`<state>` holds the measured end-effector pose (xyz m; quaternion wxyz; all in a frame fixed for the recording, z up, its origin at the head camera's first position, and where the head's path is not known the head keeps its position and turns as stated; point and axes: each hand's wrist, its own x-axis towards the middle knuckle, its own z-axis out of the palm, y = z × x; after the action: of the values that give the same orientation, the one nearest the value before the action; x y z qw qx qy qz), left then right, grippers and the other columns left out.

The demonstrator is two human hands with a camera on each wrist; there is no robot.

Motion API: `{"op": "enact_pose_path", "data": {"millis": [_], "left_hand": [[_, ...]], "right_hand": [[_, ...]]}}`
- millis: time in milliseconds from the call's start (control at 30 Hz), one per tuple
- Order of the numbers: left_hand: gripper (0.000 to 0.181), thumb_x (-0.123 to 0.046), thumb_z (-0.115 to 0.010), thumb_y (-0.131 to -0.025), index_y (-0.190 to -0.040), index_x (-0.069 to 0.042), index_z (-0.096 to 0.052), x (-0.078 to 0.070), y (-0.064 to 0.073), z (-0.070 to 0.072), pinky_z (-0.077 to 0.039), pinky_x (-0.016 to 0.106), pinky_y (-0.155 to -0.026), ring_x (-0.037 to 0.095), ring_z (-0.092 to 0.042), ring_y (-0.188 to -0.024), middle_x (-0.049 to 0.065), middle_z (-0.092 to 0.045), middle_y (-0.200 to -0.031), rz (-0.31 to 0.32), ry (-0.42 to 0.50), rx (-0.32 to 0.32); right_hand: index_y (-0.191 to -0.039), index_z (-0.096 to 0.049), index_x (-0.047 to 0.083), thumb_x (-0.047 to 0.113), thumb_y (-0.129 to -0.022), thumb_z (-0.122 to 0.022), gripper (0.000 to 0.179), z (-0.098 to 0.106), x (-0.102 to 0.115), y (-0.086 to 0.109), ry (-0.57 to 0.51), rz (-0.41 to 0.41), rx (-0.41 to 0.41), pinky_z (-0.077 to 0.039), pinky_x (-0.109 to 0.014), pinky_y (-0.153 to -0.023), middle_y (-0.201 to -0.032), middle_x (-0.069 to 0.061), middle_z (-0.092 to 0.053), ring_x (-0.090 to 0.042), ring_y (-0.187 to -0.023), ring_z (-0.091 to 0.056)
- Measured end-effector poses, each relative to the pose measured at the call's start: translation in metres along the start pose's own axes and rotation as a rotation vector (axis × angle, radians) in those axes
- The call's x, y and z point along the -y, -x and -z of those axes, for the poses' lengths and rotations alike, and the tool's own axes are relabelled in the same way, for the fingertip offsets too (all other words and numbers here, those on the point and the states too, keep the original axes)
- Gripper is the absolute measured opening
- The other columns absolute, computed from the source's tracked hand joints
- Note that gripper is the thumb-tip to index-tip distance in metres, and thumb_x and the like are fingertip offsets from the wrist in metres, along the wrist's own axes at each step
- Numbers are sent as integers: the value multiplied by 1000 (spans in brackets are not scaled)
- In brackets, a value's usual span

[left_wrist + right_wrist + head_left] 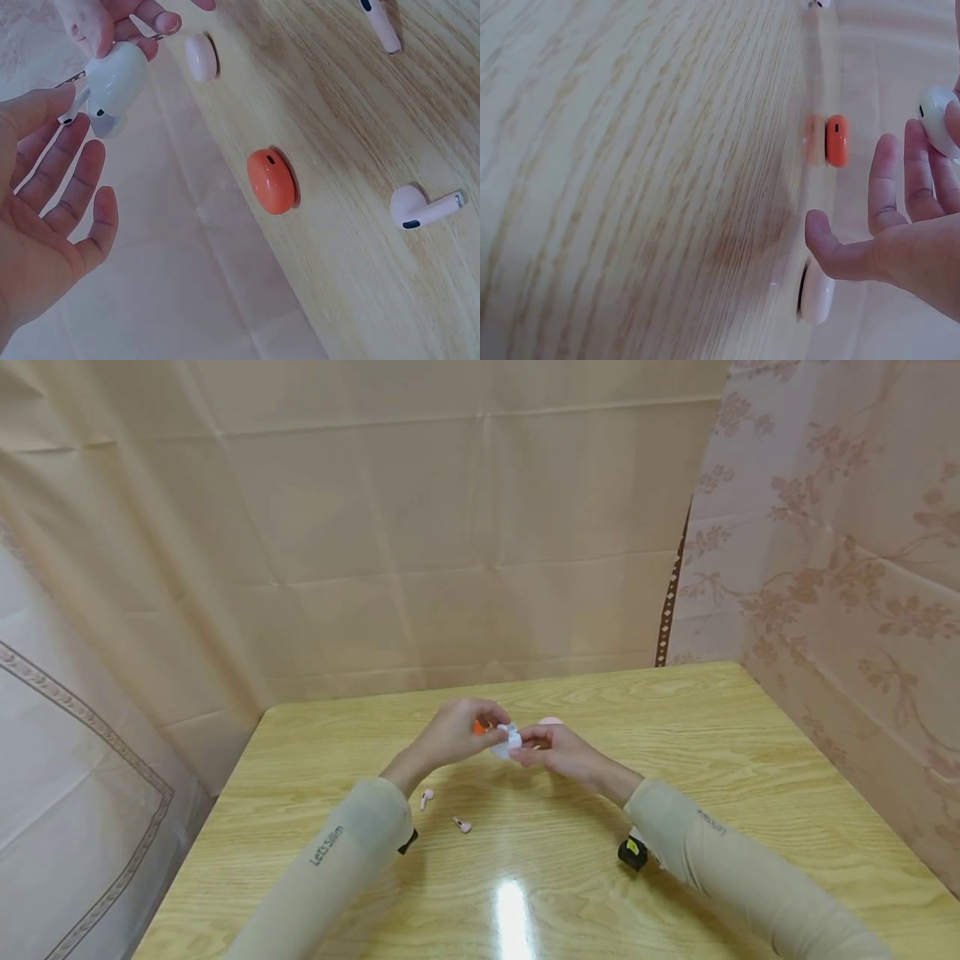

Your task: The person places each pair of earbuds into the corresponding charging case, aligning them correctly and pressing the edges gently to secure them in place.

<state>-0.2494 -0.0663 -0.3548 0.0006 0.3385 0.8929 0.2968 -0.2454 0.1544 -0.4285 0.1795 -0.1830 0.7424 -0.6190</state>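
Observation:
In the head view my left hand [459,728] and right hand [562,753] meet above the table around a white earbud case [504,748]. My right thumb and fingers [97,30] grip the case at its top in the left wrist view. Between the left hand's thumb and index finger is a white earbud [69,116], its stem showing beside the case; the other left fingers are spread. Whether the earbud touches the case cannot be told. A pale, see-through part [109,126] shows at the case's lower end.
On the table [337,743] beyond the hands lie an orange earbud case [271,181] and a pink case [201,58]. Nearer me are two pink earbuds, one [427,797] left of the other earbud [462,825]. Curtains [450,527] hang behind the far edge.

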Motion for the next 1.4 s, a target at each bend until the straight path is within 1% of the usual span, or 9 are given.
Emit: {"op": "enact_pose_path", "data": {"millis": [133, 267, 367, 500, 633, 800, 900, 1200, 1400], "left_hand": [[14, -15, -76, -92, -105, -10, -75, -1, 0, 1, -53, 28, -75, 12, -65, -89, -2, -73, -98, -13, -20, 4], [12, -15, -76, -92, -103, -10, -75, 0, -1, 0, -53, 28, -74, 11, -65, -88, -2, -73, -97, -38, -30, 10], [11, -14, -76, -92, -102, -10, -75, -1, -2, -1, -53, 26, -71, 10, -65, -85, -2, -72, -93, -52, -32, 14], [11, -14, -76, -92, -102, -9, -75, -1, -2, -1, -51, 24, -69, 10, -64, -83, -2, -72, -92, -62, -34, 17], [12, -14, -76, -92, -103, -9, -75, -1, -1, -1, -52, 24, -69, 11, -65, -84, -1, -73, -93, -64, -23, 21], [12, -14, -76, -92, -103, -8, -75, -1, -1, -1, -52, 24, -69, 11, -65, -84, -1, -73, -94, -65, -17, 26], [10, -13, -76, -92, -101, -9, -75, 1, -2, -2, -52, 24, -69, 11, -65, -81, -2, -73, -92, -69, -12, 35], [7, -14, -77, -92, -99, -11, -75, 3, -2, -3, -53, 25, -70, 8, -64, -77, -5, -71, -87, -66, -24, 56], [9, -19, -79, -91, -96, -13, -75, 2, -3, -5, -53, 25, -71, 7, -64, -76, -8, -71, -84, -46, -32, 56]], "right_hand": [[-124, -67, 0, 22, -97, -71, 35, 1, 1, 0, 11, -16, -1, -49, -36, -80, -106, -6, -68, -33, -102, -65], [-124, -68, 3, 24, -97, -72, 34, 1, 1, 1, 17, -32, -7, -43, -28, -69, -106, -5, -67, -24, -96, -64], [-122, -69, 4, 24, -97, -72, 33, 1, 0, 2, 10, -31, -3, -45, -30, -73, -106, -5, -68, -26, -99, -64], [-123, -68, 1, 22, -97, -72, 34, 0, -2, 1, -8, -15, 12, -50, -42, -88, -107, -6, -68, -35, -106, -63], [-123, -66, -2, 20, -97, -71, 34, -1, -3, 0, -29, -6, 28, -49, -49, -96, -107, -7, -68, -34, -107, -63], [-123, -65, -3, 20, -96, -72, 36, -2, -4, -1, -33, -15, 39, -50, -47, -97, -107, -6, -67, -22, -102, -63], [-123, -64, -5, 20, -96, -72, 37, -1, -6, -1, -39, -5, 47, -51, -46, -96, -107, -7, -67, -21, -102, -64], [-124, -64, -5, 16, -97, -71, 35, -1, -5, -1, -48, -19, 49, -49, -51, -99, -108, -8, -68, -23, -103, -64], [-124, -65, -5, 15, -97, -71, 35, -1, -6, 0, -54, -16, 55, -48, -52, -100, -107, -8, -69, -37, -110, -63]]}}
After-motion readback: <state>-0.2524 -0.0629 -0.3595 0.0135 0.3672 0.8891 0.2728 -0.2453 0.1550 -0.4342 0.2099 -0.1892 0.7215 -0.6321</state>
